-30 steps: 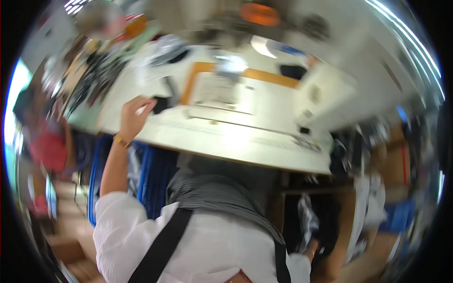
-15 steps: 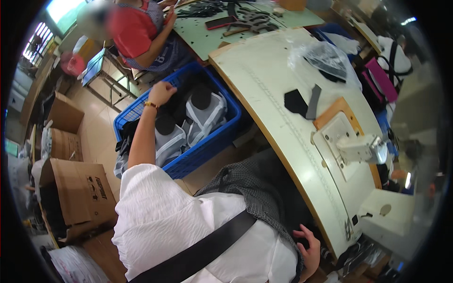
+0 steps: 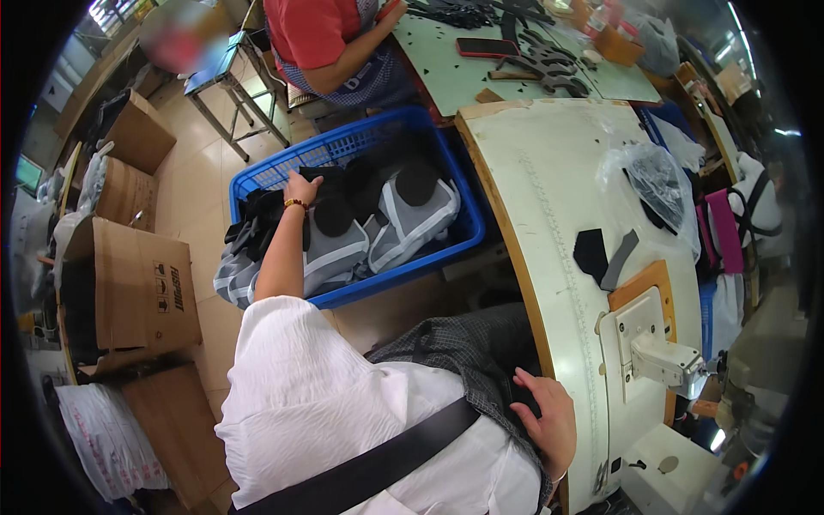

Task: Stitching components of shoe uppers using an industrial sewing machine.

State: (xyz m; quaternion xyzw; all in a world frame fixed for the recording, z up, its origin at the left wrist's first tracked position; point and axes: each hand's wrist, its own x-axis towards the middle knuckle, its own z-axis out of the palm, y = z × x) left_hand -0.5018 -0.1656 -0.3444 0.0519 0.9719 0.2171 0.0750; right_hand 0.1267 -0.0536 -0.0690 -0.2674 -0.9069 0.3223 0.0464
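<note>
1. Left hand [image 3: 302, 188] in blue basket [image 3: 395, 276], at black pieces [image 3: 257, 219]; cannot tell whether it grips
2. Grey pieces [image 3: 415, 225] beside it, inside the basket
3. Right hand [image 3: 549, 418], fingers wide, near white table [image 3: 542, 215]

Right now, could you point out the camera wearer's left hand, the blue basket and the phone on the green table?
Left hand [image 3: 301, 186]: head view, on the back of the hand.
Blue basket [image 3: 412, 268]: head view, on its near rim.
Phone [image 3: 487, 47]: head view, on its dark upper face.

The basket [image 3: 403, 276] is plastic, the grey pieces [image 3: 433, 219] matt cloth, the bag [image 3: 661, 184] glossy film (rather crinkled), the bench [image 3: 545, 249] smooth.
</note>
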